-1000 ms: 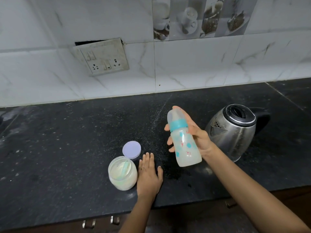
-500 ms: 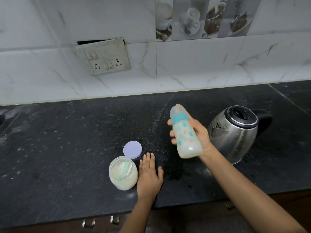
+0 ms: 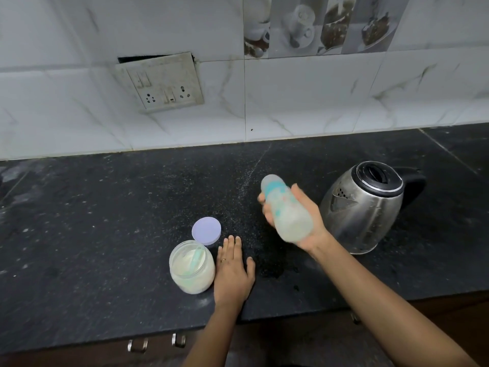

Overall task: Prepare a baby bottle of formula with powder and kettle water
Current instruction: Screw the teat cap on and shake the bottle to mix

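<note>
The baby bottle (image 3: 287, 210), capped, teal-collared and blurred, tilted with its top toward 11 o'clock, milky liquid inside. At its 3 o'clock the steel kettle (image 3: 363, 207) stood upright, lid shut. At its 7 o'clock sat the open powder jar (image 3: 191, 267) holding a scoop, its lilac lid (image 3: 206, 230) flat just beyond.

On the black counter are one blurred translucent baby bottle with a teal collar (image 3: 287, 209), one open clear jar of pale powder (image 3: 192, 270), one round lilac lid (image 3: 206, 231), one steel kettle (image 3: 366, 206), and two bare hands.
</note>
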A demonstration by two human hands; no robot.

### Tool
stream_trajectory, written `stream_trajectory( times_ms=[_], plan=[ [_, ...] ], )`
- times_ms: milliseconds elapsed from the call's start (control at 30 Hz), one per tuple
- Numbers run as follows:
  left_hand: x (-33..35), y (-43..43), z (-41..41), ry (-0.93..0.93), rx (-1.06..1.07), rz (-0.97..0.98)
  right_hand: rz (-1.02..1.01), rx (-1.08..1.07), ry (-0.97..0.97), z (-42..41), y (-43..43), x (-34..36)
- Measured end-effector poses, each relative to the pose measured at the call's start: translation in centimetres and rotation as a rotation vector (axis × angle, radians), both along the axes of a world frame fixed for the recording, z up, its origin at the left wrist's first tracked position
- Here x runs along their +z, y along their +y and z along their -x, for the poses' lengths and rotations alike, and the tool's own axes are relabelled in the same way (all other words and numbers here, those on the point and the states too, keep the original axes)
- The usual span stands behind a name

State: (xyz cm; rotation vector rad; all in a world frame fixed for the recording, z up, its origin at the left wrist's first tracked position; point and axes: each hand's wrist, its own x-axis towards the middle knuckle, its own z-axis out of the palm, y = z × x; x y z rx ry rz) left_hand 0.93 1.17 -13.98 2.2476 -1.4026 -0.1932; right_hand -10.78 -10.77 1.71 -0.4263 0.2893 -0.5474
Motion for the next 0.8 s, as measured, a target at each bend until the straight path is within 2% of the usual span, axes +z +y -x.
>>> stream_trajectory(
  times_ms=[100, 200, 300, 367, 467, 567, 633, 700, 800],
  plan=[
    [0.0, -0.1, 0.0, 0.006, 0.002, 0.008, 0.129, 0.027, 0.029, 0.0, 0.7, 0.1],
    [0.1, 0.0, 0.0, -0.002, 0.005, -0.001, 0.001, -0.091, 0.024, 0.1, 0.5, 0.3],
    [0.1, 0.0, 0.0, 0.003, 0.002, 0.005, 0.110, 0.090, -0.022, 0.6, 0.6, 0.6],
    [0.1, 0.0, 0.0, 0.000, -0.002, 0.001, 0.154, 0.045, -0.021, 0.2, 0.7, 1.1],
    [0.1, 0.0, 0.1, -0.001, 0.002, 0.004, -0.030, -0.109, -0.003, 0.2, 0.3, 0.9],
    [0.2, 0.1, 0.1, 0.003, 0.000, 0.004, -0.039, 0.014, -0.023, 0.2, 0.6, 1.0],
    [0.2, 0.0, 0.0, 0.001, 0.002, -0.002, -0.077, -0.099, 0.016, -0.2, 0.6, 0.9],
    [0.1, 0.0, 0.0, -0.006, -0.001, -0.016, -0.200, -0.220, 0.030, 0.0, 0.3, 0.7],
    [0.1, 0.0, -0.1, -0.008, -0.004, -0.014, -0.227, 0.013, -0.062, 0.7, 0.6, 0.9]
  ],
)
